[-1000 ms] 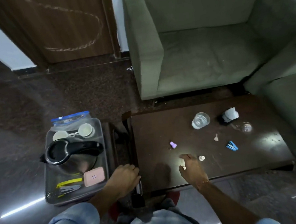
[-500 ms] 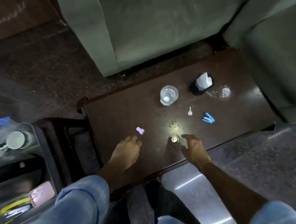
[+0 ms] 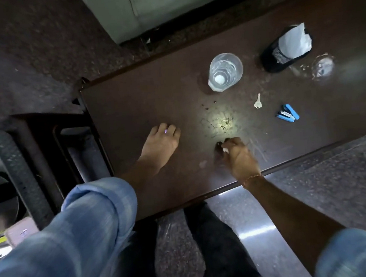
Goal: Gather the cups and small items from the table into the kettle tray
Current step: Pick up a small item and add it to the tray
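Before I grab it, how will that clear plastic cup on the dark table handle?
The clear plastic cup looks thin-walled, so probably light and squeezable. It stands upright and tall, so a push may tip it. Something small and white sits inside and could rattle.

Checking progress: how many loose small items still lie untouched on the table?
2: a key mid-table and a blue stapler to its right. Each hand covers another item; more may be hidden.

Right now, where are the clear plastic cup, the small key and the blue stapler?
clear plastic cup (image 3: 225, 71): head view, on its inner wall below the rim.
small key (image 3: 257, 103): head view, on its bow.
blue stapler (image 3: 288, 113): head view, on its top arm.
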Available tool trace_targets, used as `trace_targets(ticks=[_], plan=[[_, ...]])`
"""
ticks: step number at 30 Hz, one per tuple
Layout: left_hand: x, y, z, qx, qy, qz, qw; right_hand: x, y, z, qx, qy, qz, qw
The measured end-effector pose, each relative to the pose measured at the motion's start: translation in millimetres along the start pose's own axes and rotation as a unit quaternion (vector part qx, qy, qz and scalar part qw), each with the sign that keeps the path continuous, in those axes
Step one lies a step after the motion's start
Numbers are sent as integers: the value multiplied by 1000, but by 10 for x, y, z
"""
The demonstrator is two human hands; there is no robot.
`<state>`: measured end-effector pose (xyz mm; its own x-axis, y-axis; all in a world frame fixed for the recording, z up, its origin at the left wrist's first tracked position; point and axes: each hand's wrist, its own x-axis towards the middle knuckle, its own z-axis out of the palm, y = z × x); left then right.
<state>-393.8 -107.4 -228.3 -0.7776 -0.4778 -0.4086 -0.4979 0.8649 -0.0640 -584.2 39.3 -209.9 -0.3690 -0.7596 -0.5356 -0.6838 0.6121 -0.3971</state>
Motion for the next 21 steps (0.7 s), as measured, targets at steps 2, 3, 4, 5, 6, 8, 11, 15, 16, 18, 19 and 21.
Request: trace_targets(ticks=[2, 3, 4, 5, 6, 8, 11, 15, 16, 18, 19, 21], plan=[[-39, -34, -21, -13, 9, -1, 1000, -8, -35, 7, -10, 2, 7, 1000], [-104, -42, -46, -32, 8, -10, 999, -35, -65, -3, -18, 4, 14, 1000], [-190, -52, -79, -56, 7, -24, 998, -72, -105, -27, -25, 6, 20, 999], [-296, -65, -123, -93, 4, -46, 995, -121, -157, -60, -31, 8, 18, 999], [-424, -77, -173, -139, 13, -71, 988, -174, -217, -95, -37, 12, 8, 999], [-742, -109, -372, -216, 38, -113, 969, -283, -381, -166, -35, 24, -28, 999], [-1376, -222, -599, -257, 75, -141, 953, -488, -819, -224, -23, 12, -85, 996], [-2432, -500, -621, -298, 56, -231, 925, -829, -1726, -52, -1, 13, -210, 978], [-2706, -584, -601, -303, 67, -246, 918, -928, -1977, 6, 7, 11, -231, 973], [-3262, -749, -540, -302, 75, -289, 905, -1139, -2473, 144, 23, 7, -268, 963], [-3525, -831, -489, -313, 70, -319, 892, -1246, -2707, 227, 27, 0, -287, 957], [-4003, -1019, -351, -333, 63, -359, 869, -1444, -3137, 398, 25, -23, -326, 945]])
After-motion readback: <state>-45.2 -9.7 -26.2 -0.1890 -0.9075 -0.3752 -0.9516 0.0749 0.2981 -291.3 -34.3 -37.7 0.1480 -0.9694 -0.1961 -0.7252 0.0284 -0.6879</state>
